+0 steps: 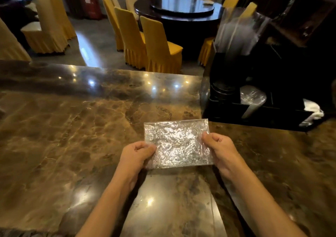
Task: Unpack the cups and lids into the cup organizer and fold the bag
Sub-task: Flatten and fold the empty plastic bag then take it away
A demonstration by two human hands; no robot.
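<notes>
A clear crinkled plastic bag (pixel 177 143), folded over into a flat rectangle, lies on the marble counter (pixel 72 127); its unfolded lower part stretches toward me along the counter. My left hand (pixel 136 155) pinches the fold's left edge and my right hand (pixel 220 150) pinches its right edge. At the right stands the black cup organizer (pixel 236 111). A stack of clear cups (pixel 236 35) rises from its top, dark lids (pixel 224 89) sit in one front slot and clear lids (pixel 252 97) in the slot beside it.
White napkins or wrappers (pixel 312 112) fill the organizer's right end. Beyond the counter's far edge are yellow-covered chairs (pixel 160 46) and a dark round dining table (pixel 181 8). Dark shelving (pixel 305 18) stands behind the organizer.
</notes>
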